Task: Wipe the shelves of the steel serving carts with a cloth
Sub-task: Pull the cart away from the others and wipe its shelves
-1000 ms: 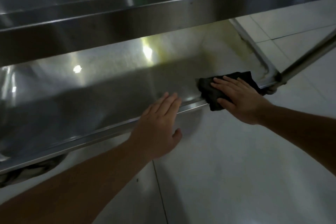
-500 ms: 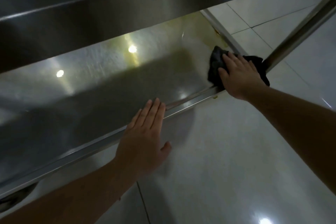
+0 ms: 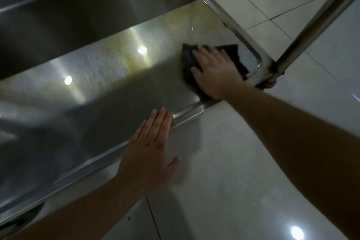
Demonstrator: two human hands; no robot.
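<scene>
Steel shelf of the serving cart runs as a long band from the lower left of the frame to the upper right, its raised rim along the near edge and a rounded corner at right centre. Above it, across the top of the frame, the underside of the next shelf lies parallel. The dark cloth, crumpled and roughly square, lies flat on the lower shelf just beside that right corner. The right hand presses on it, fingers spread and straight, pointing to the upper left. The left hand rests flat over the rim at centre, fingers straight and together, holding nothing. The brushed metal shows bright light spots and yellowish staining toward the far edge. A round steel post rises from the corner. Glossy pale floor tiles fill the lower right.
</scene>
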